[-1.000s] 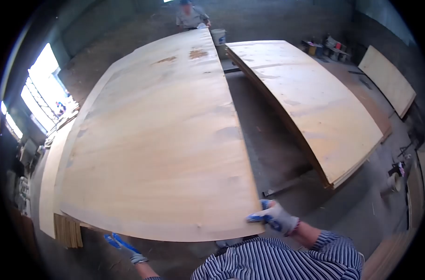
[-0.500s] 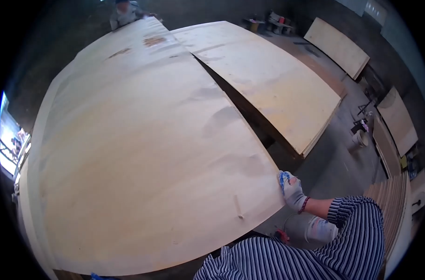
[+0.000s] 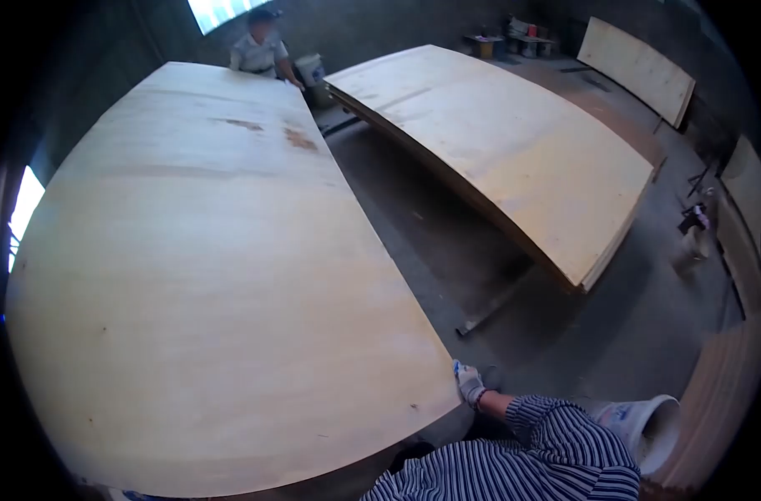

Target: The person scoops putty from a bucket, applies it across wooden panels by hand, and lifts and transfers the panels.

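A large pale plywood sheet (image 3: 230,284) fills the left and middle of the view, with brown patches near its far end. My right hand (image 3: 469,382), in a white and blue work glove, grips the sheet's right edge by the near corner. Of my left hand (image 3: 131,496) only a sliver of blue glove shows at the bottom left, beside the near edge; its fingers are hidden. Across the sheet, a co-worker (image 3: 259,54) stands with hands at the far edge.
To the right lies a stack of plywood sheets (image 3: 514,159), with dark floor between it and the held sheet. A white bucket (image 3: 652,430) sits by my right arm. More boards (image 3: 639,71) lean at the back right, and another bucket (image 3: 311,68) stands beside the co-worker.
The held sheet has shifted left, away from the stack, and the gap between them has widened. My right hand has moved left and down with it. The view has turned somewhat.
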Available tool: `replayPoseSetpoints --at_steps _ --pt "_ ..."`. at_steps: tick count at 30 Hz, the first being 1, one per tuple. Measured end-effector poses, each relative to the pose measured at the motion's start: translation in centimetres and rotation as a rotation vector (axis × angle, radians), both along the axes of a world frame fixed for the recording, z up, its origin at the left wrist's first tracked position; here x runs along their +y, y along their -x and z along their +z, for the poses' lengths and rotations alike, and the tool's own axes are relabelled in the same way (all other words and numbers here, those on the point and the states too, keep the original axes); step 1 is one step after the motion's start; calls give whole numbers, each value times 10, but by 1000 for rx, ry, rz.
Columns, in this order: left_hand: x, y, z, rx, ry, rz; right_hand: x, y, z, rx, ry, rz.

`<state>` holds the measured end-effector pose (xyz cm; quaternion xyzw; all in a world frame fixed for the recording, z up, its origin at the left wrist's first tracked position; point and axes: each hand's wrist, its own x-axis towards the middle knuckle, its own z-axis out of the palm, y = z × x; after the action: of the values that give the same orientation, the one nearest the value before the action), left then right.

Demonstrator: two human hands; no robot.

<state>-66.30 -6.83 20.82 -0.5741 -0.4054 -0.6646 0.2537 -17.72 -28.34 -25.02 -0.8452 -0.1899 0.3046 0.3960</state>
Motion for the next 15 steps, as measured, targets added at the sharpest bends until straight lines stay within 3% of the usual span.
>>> replayPoseSetpoints --at_steps 6,11,12,14,15 --pt "-23 -120 124 487 -266 76 3 -42 32 198 -54 56" --pt "-35 -260 208 861 -446 28 9 -120 2 292 -186 65" --pt "-39 -302 217 868 -465 27 7 -142 5 348 -183 78" --pt "-46 -393 268 459 -274 -83 -16 -171 55 426 -167 97" --pt "-53 -434 281 432 -302 -156 -21 -187 77 508 -216 52"
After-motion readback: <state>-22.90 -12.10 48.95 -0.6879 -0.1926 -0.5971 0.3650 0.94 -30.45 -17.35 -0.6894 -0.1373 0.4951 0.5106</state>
